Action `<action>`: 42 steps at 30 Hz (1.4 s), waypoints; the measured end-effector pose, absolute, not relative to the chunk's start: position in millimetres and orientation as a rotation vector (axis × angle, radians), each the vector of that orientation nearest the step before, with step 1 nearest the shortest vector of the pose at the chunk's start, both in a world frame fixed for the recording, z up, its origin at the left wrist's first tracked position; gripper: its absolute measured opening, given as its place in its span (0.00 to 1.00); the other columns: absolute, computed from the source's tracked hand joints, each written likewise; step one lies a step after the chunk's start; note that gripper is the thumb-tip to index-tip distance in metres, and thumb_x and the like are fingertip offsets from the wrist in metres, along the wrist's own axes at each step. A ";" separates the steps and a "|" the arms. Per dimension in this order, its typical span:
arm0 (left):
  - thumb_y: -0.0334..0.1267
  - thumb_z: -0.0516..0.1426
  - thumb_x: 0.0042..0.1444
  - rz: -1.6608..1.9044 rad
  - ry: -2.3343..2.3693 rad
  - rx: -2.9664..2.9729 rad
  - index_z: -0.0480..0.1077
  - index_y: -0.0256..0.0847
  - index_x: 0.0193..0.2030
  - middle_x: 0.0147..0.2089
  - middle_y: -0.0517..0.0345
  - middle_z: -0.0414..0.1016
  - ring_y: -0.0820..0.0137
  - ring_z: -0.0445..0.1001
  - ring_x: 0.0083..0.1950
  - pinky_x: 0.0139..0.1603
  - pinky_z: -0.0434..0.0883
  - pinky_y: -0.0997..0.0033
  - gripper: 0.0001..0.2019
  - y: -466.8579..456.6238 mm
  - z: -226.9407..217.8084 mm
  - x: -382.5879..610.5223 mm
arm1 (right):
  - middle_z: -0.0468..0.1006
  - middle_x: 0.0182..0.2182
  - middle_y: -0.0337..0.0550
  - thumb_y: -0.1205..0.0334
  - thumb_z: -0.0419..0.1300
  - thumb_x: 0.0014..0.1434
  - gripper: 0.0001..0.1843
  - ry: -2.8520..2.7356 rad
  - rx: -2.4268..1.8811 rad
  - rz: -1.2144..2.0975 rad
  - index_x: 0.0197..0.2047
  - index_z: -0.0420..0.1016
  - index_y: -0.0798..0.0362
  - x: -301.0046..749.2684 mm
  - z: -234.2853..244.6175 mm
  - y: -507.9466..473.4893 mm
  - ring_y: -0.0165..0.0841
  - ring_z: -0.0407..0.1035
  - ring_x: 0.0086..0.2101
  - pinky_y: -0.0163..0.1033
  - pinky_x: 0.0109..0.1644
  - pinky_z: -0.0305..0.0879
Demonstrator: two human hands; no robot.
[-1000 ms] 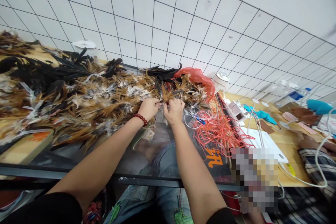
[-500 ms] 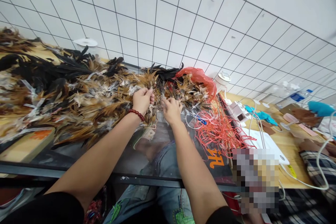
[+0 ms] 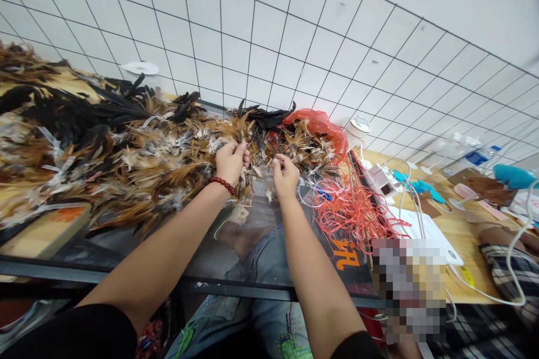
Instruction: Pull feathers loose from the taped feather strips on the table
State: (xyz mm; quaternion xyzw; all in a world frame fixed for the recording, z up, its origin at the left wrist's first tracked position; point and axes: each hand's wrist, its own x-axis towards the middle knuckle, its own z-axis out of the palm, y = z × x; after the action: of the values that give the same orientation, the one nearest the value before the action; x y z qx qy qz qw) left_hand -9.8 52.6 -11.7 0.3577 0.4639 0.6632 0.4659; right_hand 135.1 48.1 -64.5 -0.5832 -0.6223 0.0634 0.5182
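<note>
My left hand (image 3: 232, 162), with a red bead bracelet (image 3: 223, 184) at its wrist, is closed around a bunch of brown feathers (image 3: 241, 128) at the edge of a large feather pile (image 3: 155, 157). To its right, my right hand (image 3: 286, 174) is apart from it, thumb and forefinger pinched together; what they hold is too small to make out. A small pale feather (image 3: 269, 195) shows just left of my right hand, above the dark glossy tabletop (image 3: 202, 247). More brown feathers (image 3: 303, 143) lie beyond my right hand, against a red plastic bag (image 3: 322, 123).
Tangled red string (image 3: 349, 202) lies right of my right arm, near a white power adapter (image 3: 381, 179) with cables. A black wire grid (image 3: 252, 39) stands along the back. Another person's plaid sleeve (image 3: 509, 269) is at the far right. A wooden block (image 3: 46, 230) sits at left.
My right hand has moved right and drawn away from the left one, its fingers now pinched. My left hand keeps its grip on the feathers, almost in place.
</note>
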 end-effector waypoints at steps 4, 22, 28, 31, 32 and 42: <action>0.30 0.55 0.59 1.636 1.145 0.855 0.64 0.38 0.21 0.19 0.63 0.65 0.79 0.62 0.19 0.20 0.61 0.78 0.14 53.8 -11.5 -10.6 | 0.81 0.35 0.41 0.59 0.54 0.61 0.11 -1.536 -1.446 0.129 0.39 0.78 0.52 135.4 -63.1 46.5 0.32 0.71 0.37 0.40 0.49 0.61; 0.30 0.55 0.58 1.661 1.145 0.881 0.64 0.37 0.21 0.19 0.63 0.66 0.80 0.62 0.18 0.17 0.60 0.80 0.14 54.5 -15.7 -7.6 | 0.75 0.50 0.44 0.67 0.50 0.59 0.19 -1.457 -1.489 0.273 0.50 0.75 0.51 145.2 -65.7 52.4 0.35 0.66 0.50 0.42 0.56 0.59; 0.31 0.56 0.58 1.666 1.146 0.920 0.64 0.37 0.20 0.19 0.64 0.66 0.80 0.62 0.17 0.17 0.61 0.80 0.14 55.8 -18.3 -7.4 | 0.76 0.44 0.46 0.62 0.60 0.54 0.09 -1.761 -1.837 0.029 0.39 0.79 0.47 145.3 -58.0 40.1 0.44 0.64 0.48 0.51 0.54 0.56; 0.31 0.56 0.58 1.659 1.150 0.920 0.64 0.38 0.21 0.18 0.64 0.65 0.79 0.62 0.18 0.17 0.61 0.80 0.14 55.2 -18.0 -7.4 | 0.76 0.41 0.46 0.62 0.59 0.56 0.06 -1.670 -1.773 0.044 0.33 0.78 0.50 144.6 -59.8 41.7 0.41 0.66 0.45 0.49 0.53 0.57; 0.31 0.56 0.58 1.660 1.152 0.918 0.64 0.38 0.21 0.18 0.64 0.65 0.79 0.62 0.18 0.17 0.61 0.80 0.14 55.1 -17.9 -7.4 | 0.77 0.39 0.45 0.62 0.58 0.57 0.07 -1.602 -1.695 0.104 0.33 0.78 0.50 144.4 -60.7 43.7 0.39 0.67 0.43 0.46 0.52 0.59; 0.30 0.55 0.57 1.596 1.114 0.948 0.65 0.37 0.21 0.20 0.63 0.67 0.80 0.63 0.18 0.18 0.61 0.80 0.13 54.9 -20.4 -6.6 | 0.79 0.26 0.38 0.58 0.67 0.41 0.15 -0.915 -0.948 1.020 0.34 0.74 0.54 143.4 -62.7 60.5 0.26 0.66 0.24 0.33 0.32 0.64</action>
State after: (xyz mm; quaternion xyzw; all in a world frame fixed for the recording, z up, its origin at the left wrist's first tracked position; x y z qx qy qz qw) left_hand -6.6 54.9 -20.4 0.3868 0.4544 0.6510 0.4691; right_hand 143.4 60.5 -62.7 -0.4211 -0.4066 0.4530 0.6724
